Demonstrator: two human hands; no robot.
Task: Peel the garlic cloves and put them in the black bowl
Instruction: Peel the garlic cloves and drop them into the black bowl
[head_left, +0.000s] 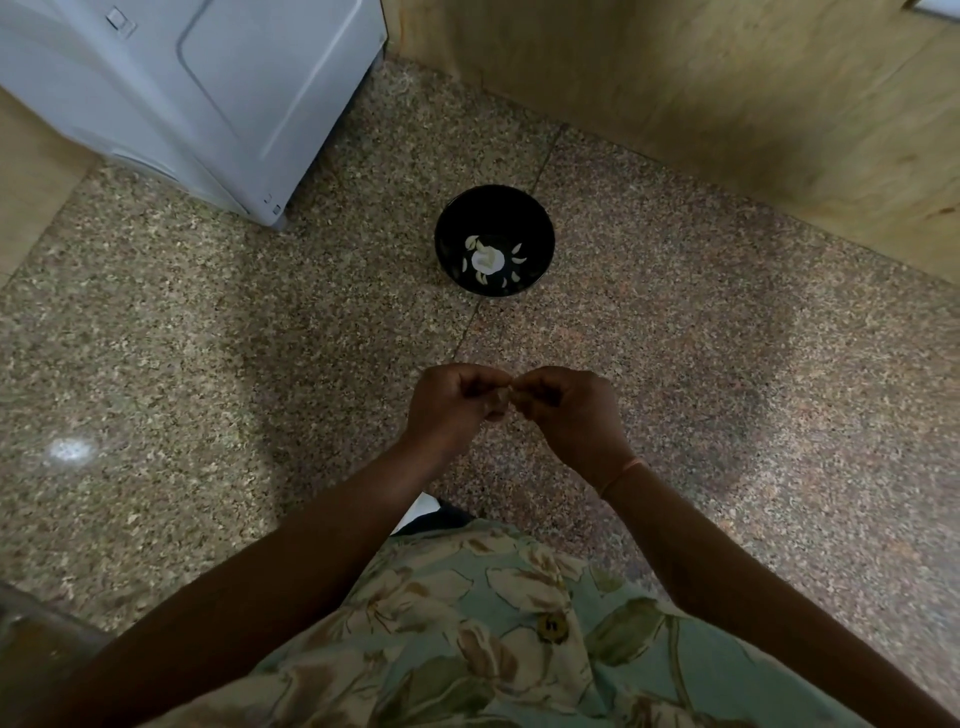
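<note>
The black bowl stands on the speckled floor ahead of me. Inside it lie a pale garlic head and several loose cloves around it. Well short of the bowl, my left hand and my right hand meet with curled fingers. Between their fingertips they pinch a small garlic clove, mostly hidden by the fingers.
A white appliance stands at the back left. A wooden panel wall runs along the back right. The speckled stone floor spreads around the bowl. My floral garment fills the bottom of the view.
</note>
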